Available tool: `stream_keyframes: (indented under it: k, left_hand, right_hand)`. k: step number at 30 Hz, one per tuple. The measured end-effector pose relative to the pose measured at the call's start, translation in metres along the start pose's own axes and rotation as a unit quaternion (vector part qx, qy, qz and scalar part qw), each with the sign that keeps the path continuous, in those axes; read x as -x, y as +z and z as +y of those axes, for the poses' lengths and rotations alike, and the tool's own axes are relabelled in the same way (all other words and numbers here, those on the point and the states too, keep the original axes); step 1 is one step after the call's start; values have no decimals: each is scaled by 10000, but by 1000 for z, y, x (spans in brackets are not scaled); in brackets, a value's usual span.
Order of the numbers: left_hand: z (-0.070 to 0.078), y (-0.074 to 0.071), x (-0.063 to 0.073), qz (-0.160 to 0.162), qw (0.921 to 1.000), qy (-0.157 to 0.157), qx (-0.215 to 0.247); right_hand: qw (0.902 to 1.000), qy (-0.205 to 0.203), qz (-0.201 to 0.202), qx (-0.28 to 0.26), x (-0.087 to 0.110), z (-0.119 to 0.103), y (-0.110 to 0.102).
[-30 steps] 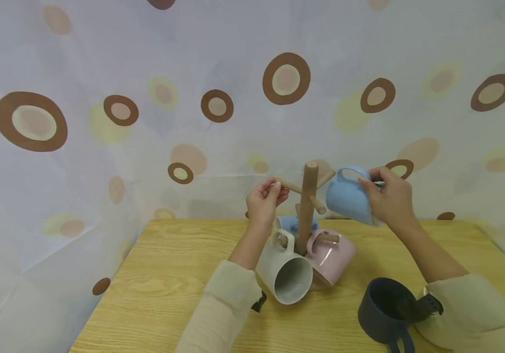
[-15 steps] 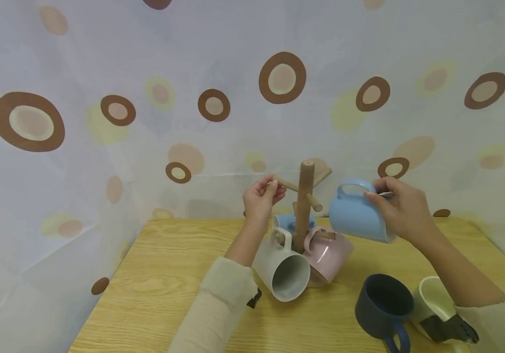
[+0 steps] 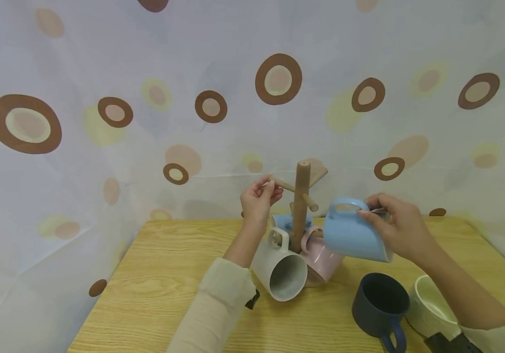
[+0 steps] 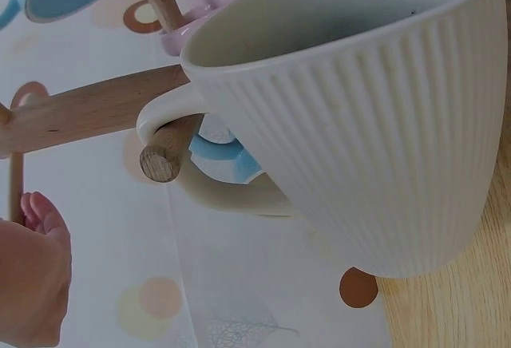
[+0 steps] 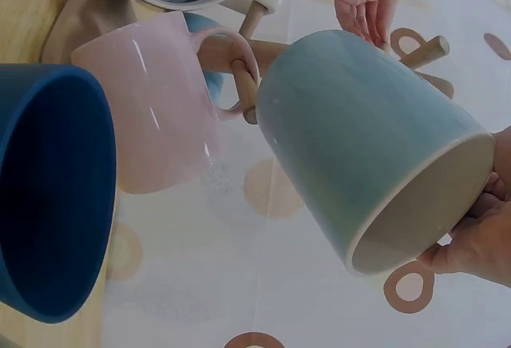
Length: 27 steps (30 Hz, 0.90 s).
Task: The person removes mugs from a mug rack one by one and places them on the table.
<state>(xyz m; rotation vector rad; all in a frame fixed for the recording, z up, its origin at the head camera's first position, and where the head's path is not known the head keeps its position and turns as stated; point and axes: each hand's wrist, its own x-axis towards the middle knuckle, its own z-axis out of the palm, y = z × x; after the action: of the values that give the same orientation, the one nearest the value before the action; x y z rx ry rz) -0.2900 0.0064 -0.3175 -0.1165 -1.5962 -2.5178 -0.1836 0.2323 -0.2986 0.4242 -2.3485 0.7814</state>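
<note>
right grip [image 3: 397, 229]: pinching the rim of a light-blue mug [image 3: 352, 238], tilted on its side, handle up, right of the wooden rack [image 3: 301, 206]. left grip [image 3: 256, 202]: thumb and fingers pinching the tip of the rack's upper left peg [image 3: 283, 184]. white mug [image 3: 266, 262], pink mug [image 3: 320, 260]: hung on lower pegs. dark-blue mug [image 3: 372, 314]: upright on desk [image 3: 168, 274], near right.

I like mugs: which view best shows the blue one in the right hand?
Head view: the blue mug shows mostly uncovered, handle included. Right wrist shows it larger, but no handle; left wrist catches only part.
</note>
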Motion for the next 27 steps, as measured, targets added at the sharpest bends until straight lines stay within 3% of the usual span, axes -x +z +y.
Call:
stream_keyframes:
  k: [9,15,21,27]
  left_hand:
    - [-2,-2,3,76,9998,-174,6]
    - [-4,-7,6,-10,9996,-243,-162]
    - [-7,-16,14,-353,9969,-92,-691]
    - [-13,-25,24,-886,9868,198,-1344]
  right_hand:
    - [9986,-486,-99,-208,10,-9,6]
    - [9972,-596,-237,-390,15,-15,11]
    - [9960,-726,-273,-451,19,-19,16]
    - [9945,-855,-337,-508,19,-22,21]
